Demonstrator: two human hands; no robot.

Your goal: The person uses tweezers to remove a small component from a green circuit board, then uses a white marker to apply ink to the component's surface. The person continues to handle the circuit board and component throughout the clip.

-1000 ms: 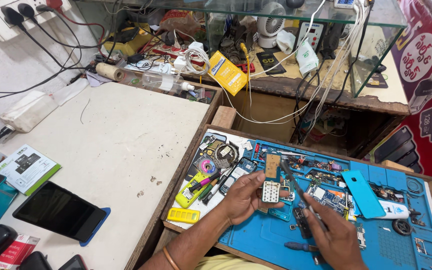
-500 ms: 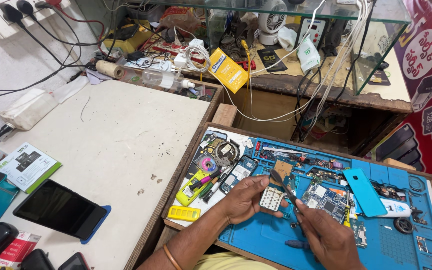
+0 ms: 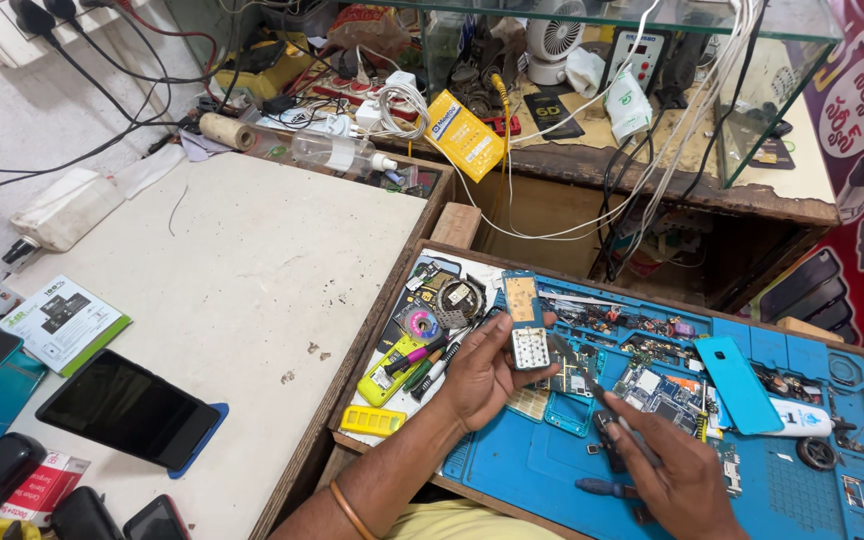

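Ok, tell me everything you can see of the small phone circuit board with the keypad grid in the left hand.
The small phone circuit board is a narrow, bare rectangular board, stripped of its housing. Its upper half carries a brownish-gold panel in a blue frame; its lower half is a pale keypad grid of contact pads. It stands roughly upright, face toward the camera, pinched by the left hand above the blue silicone work mat. The right hand holds a slim dark tool whose tip meets the board's lower right edge.

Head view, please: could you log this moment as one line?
left hand: holds small keypad circuit board | right hand: holds thin metal tool at board | over blue silicone work mat
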